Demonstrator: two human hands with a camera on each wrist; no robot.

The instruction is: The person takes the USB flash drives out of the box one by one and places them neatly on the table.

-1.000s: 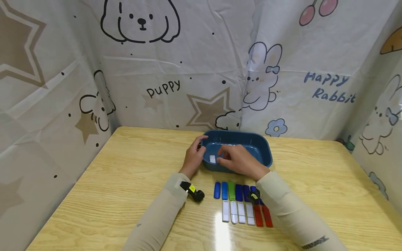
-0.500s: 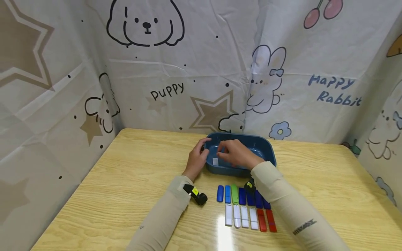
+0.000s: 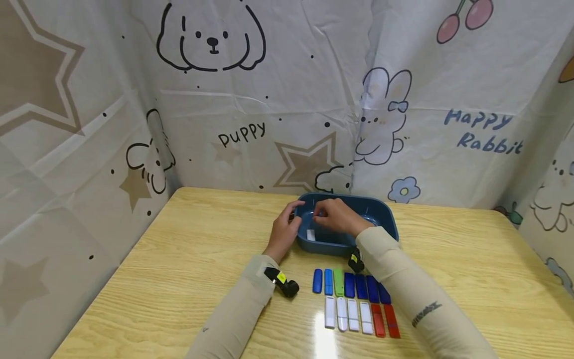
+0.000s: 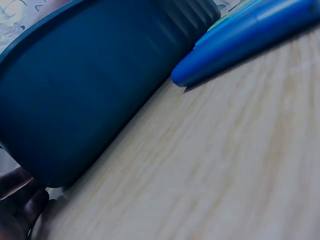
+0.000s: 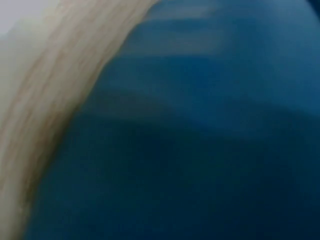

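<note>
A dark blue plastic bin (image 3: 347, 248) stands toward the back of the table. My left hand (image 3: 283, 230) holds its left end, thumb and index finger at the rim; in the left wrist view, fingers (image 4: 35, 205) show beside the bin's lower corner. Inside lies a small white piece (image 3: 311, 235). Over the bin, my right hand (image 3: 338, 218) has bent fingers with the tips close together; whether they pinch anything is hidden. The right wrist view shows the bin's blurred blue wall (image 5: 165, 150) but no fingers.
Before the bin lie two rows of stick-shaped pieces resembling USB flash drives: blue (image 3: 317, 280), green (image 3: 338, 282), white (image 3: 353, 315) and red (image 3: 392, 321). My right forearm (image 3: 403, 269) reaches over the rows' right end. A printed curtain (image 3: 224, 99) hangs behind the table.
My right hand has shifted farther back in the bin, away from the white piece, its fingertips drawn closer together. My left hand stays at the rim. The head view has shifted slightly.
</note>
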